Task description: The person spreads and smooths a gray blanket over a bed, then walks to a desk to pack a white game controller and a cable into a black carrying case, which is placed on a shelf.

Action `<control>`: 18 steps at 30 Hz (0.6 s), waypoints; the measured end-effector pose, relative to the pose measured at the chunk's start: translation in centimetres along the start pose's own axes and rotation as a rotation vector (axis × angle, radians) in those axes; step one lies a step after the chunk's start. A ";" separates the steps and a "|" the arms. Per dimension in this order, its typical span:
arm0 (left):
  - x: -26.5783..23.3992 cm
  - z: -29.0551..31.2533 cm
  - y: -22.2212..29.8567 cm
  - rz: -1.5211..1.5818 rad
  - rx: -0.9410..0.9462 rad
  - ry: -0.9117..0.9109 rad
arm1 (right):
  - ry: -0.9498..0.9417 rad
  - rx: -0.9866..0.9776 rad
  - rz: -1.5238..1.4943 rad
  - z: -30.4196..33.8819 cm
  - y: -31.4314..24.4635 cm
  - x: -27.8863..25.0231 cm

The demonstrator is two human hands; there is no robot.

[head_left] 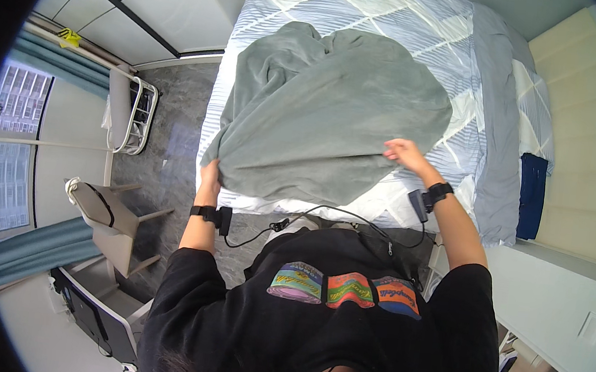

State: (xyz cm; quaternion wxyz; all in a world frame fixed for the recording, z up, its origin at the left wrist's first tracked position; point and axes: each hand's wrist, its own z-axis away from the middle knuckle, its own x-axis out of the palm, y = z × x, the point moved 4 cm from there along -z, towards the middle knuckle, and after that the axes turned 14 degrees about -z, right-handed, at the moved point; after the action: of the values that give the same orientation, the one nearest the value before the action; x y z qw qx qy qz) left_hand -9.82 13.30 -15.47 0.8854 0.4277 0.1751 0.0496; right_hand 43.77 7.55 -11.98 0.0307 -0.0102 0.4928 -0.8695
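Note:
A grey-green plush blanket (335,110) lies rumpled across the bed, its far part bunched into folds and its near edge running along the side of the bed closest to me. My left hand (210,175) is closed on the blanket's near left corner, at the mattress edge. Toward the near right of the blanket, my right hand (406,155) has its fingers bent in around a small fold of the cloth; a crease runs leftward from the fingertips. Part of that grip is hidden by the hand itself.
Under the blanket is a bed (375,5) with blue, grey and white patterned bedding. A beige chair (109,221) and a white-framed folded item (138,115) stand on the left floor. A white cabinet (561,308) is at right. A black cable (325,208) hangs between my wrists.

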 end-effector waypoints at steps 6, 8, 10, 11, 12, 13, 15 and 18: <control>-2.4 -1.5 -4.5 -0.239 -0.132 0.101 | 0.542 0.122 -0.142 2.3 6.1 -12.2; 0.9 -0.6 -4.5 -0.304 -0.068 -0.048 | 0.635 0.202 -0.129 2.6 8.3 -14.6; 5.5 0.9 -4.8 -0.362 -0.047 -0.122 | 0.607 0.236 -0.087 2.1 10.3 -16.5; 7.7 1.7 -5.0 -0.380 -0.046 -0.131 | 0.628 0.291 -0.087 2.0 11.4 -17.5; 9.9 2.7 -5.3 -0.409 -0.028 -0.182 | 0.625 0.292 -0.079 1.6 12.4 -18.5; 12.2 3.8 -5.6 -0.425 -0.009 -0.222 | 0.597 0.283 -0.082 0.9 13.2 -19.4; 16.1 5.3 -6.4 -0.446 0.007 -0.267 | 0.603 0.325 -0.112 -0.8 15.0 -20.9; 19.8 7.9 -8.8 -0.423 -0.017 -0.308 | 0.577 0.353 -0.130 -3.4 17.3 -23.3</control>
State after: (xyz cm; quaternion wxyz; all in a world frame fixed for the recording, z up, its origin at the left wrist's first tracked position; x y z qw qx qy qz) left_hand 10.86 6.63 -23.08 0.8957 0.3768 0.1235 -0.2010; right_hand 67.66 3.09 -28.27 -0.1642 0.2103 0.3213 -0.9086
